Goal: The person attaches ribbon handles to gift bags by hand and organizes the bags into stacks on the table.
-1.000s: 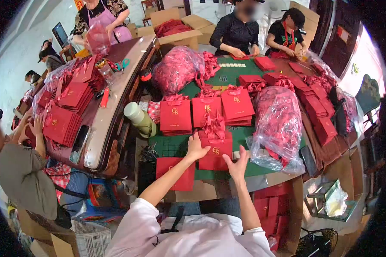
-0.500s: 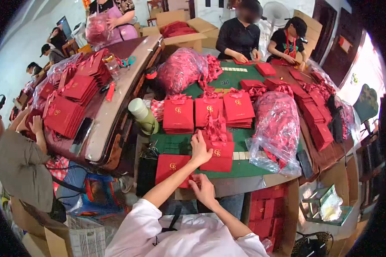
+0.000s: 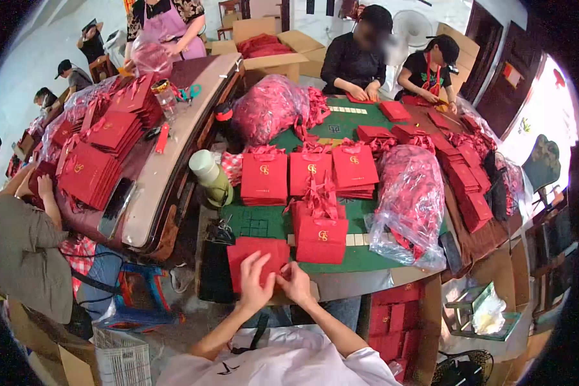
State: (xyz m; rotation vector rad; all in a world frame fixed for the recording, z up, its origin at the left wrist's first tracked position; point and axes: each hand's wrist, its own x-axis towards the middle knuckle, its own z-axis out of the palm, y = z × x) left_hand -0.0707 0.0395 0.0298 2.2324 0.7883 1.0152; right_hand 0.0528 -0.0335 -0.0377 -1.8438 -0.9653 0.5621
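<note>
At the near edge of the green table, a red paper bag point(image 3: 243, 252) lies under my hands. My left hand point(image 3: 255, 283) rests over its front, fingers bent and somewhat apart. At the bag's right side, my right hand point(image 3: 294, 283) has thumb and fingers pinched on its edge. Just beyond to the right lies a red bag with ribbon handles point(image 3: 321, 239), touched by neither hand. Behind it are three stacks of red bags with gold print, the left stack point(image 3: 264, 177) nearest the green bottle point(image 3: 211, 177).
A plastic sack of red ribbons point(image 3: 410, 199) lies at the right, another sack point(image 3: 270, 109) farther back. A phone point(image 3: 450, 252) sits by the right edge. Co-workers sit across the table and at the left table point(image 3: 149, 212). An open carton of red bags point(image 3: 392, 321) stands below right.
My left hand has moved from the ribbon-handled bag down to the near bag. My right hand has come left to the same bag, which now appears turned and without visible print.
</note>
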